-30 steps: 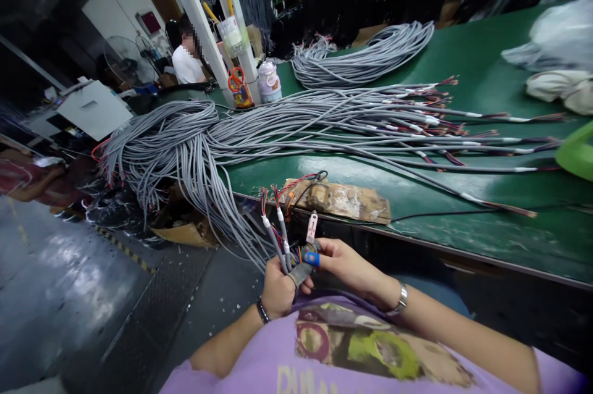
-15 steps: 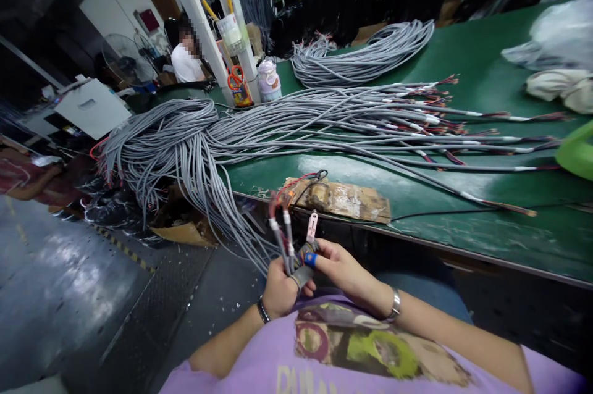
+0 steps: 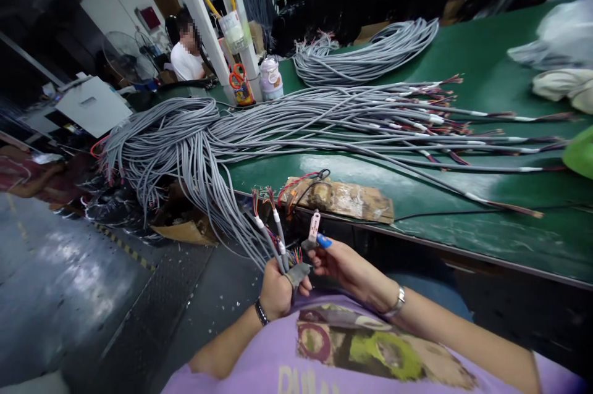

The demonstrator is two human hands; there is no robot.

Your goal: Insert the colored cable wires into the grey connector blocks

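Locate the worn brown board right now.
In the head view, the worn brown board lies at the near edge of the green table, right of center, beyond the right hand, with long gray cables behind it.

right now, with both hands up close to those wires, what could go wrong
The thin coloured wires fanned beside the left hand could snag or bend. The pale strip in the right hand might slip, as it seems held near the fingertips. The grey cables draping off the bench could drag others down if tugged.
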